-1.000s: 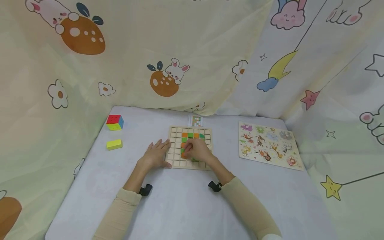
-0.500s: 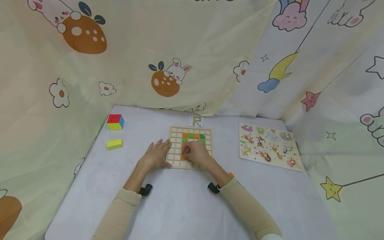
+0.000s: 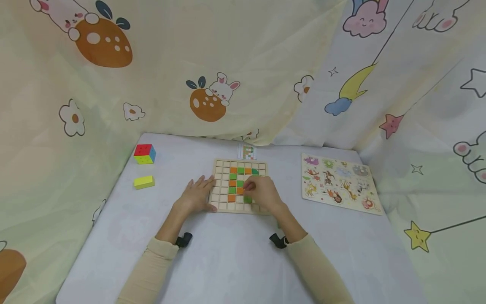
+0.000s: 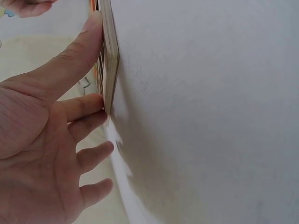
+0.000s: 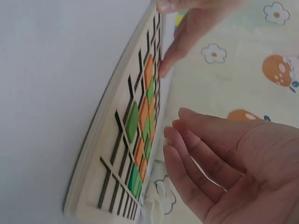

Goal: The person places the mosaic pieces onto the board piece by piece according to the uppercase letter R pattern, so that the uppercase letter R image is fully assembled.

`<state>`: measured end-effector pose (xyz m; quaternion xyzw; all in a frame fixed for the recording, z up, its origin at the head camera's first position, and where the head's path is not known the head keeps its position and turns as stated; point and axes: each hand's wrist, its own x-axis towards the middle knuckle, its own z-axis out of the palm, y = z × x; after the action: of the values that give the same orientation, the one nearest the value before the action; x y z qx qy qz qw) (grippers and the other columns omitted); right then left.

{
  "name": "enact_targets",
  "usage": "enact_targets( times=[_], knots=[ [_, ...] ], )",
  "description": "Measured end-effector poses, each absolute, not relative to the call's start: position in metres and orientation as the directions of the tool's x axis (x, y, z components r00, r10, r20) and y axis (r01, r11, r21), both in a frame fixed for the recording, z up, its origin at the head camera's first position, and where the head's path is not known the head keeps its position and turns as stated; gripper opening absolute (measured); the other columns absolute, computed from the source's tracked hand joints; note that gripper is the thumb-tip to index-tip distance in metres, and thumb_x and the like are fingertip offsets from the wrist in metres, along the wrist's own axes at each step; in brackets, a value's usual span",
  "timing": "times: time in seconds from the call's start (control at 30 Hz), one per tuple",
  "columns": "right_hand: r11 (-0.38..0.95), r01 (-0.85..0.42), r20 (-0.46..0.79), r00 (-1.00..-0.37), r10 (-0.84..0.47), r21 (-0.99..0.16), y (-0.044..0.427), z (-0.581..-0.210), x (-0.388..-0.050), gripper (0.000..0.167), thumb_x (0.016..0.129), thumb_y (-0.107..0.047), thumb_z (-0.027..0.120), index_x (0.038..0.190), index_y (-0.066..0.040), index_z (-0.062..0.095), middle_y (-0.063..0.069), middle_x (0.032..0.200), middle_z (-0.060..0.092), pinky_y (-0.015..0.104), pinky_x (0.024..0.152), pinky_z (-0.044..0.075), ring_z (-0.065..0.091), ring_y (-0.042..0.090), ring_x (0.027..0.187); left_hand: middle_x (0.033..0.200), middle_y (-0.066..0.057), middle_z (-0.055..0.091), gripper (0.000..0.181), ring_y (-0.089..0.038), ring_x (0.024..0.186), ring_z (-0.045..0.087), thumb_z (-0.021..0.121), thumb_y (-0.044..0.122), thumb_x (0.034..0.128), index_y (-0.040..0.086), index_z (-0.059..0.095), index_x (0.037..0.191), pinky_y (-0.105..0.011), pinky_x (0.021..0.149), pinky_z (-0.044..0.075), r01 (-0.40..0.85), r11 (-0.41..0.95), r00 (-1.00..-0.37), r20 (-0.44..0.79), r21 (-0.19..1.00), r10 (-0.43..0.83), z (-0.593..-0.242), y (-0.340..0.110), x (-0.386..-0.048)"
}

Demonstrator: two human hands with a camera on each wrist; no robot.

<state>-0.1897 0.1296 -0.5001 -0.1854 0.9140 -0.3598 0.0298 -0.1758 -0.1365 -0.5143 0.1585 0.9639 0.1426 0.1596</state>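
A wooden grid board (image 3: 224,207) lies on the white table with orange and green square tiles (image 3: 233,183) in its cells. My left hand (image 3: 195,196) rests at its left side; in the left wrist view the thumb (image 4: 88,37) touches the board edge and the other fingers are spread. Over the right half of the board hovers my right hand (image 3: 262,192), hiding some cells. Its fingers are loosely bent in the right wrist view, thumb close to the index fingertip, with nothing visible between them. A green tile (image 5: 132,122) sits in the grid below.
Behind the board lies a small pattern card (image 3: 247,152). To the left are a puzzle cube (image 3: 144,154) and a yellow block (image 3: 144,182). An animal puzzle board (image 3: 338,185) lies to the right. Printed curtains surround the table.
My right hand has moved to the right across the board, uncovering green and orange tiles in the left columns. My left hand has stayed in place.
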Motion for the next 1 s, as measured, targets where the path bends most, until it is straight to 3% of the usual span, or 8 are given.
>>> enact_targets(
  times=[0.47,0.63,0.8,1.0],
  knots=[
    [0.733,-0.255,0.098,-0.963,-0.251,-0.63,0.187,-0.49,-0.177,0.015,0.086,-0.009,0.085,0.099,-0.007,0.078,-0.004,0.082,0.074,0.038,0.073,0.059,0.07,0.013,0.077,0.172,-0.012,0.023,0.109,-0.041,0.159,0.013,0.089,0.044,0.0803,0.004,0.031,0.163,-0.066,0.126,0.009,0.258,0.911,-0.899,-0.267,0.322,0.349,-0.514,-0.135,-0.176],
    [0.771,-0.177,-0.04,-0.967,-0.253,-0.611,0.205,-0.492,-0.168,0.021,0.085,-0.006,0.085,0.104,-0.008,0.077,-0.001,0.088,0.075,0.039,0.078,0.06,0.069,0.016,0.083,0.173,-0.012,0.02,0.11,-0.04,0.16,0.011,0.089,0.043,0.0803,0.004,0.03,0.164,-0.064,0.127,0.007,0.249,0.911,-0.895,-0.281,0.329,0.346,-0.515,-0.135,-0.176],
    [0.809,-0.106,-0.207,-0.94,-0.271,-0.579,0.22,-0.495,-0.157,0.033,0.074,-0.002,0.093,0.102,-0.009,0.077,0.001,0.093,0.075,0.04,0.084,0.059,0.068,0.017,0.088,0.173,-0.012,0.02,0.109,-0.04,0.16,0.011,0.088,0.044,0.0811,0.005,0.029,0.164,-0.065,0.127,0.007,0.251,0.91,-0.892,-0.287,0.33,0.35,-0.515,-0.135,-0.176],
    [0.835,-0.15,-0.253,-0.911,-0.324,-0.529,0.232,-0.501,-0.148,0.034,0.067,0.003,0.094,0.092,-0.012,0.077,-0.003,0.083,0.073,0.034,0.073,0.056,0.063,0.012,0.075,0.174,-0.011,0.019,0.11,-0.04,0.16,0.011,0.087,0.046,0.0815,0.005,0.028,0.165,-0.065,0.127,0.007,0.257,0.91,-0.89,-0.287,0.324,0.354,-0.513,-0.135,-0.176]
  ],
)
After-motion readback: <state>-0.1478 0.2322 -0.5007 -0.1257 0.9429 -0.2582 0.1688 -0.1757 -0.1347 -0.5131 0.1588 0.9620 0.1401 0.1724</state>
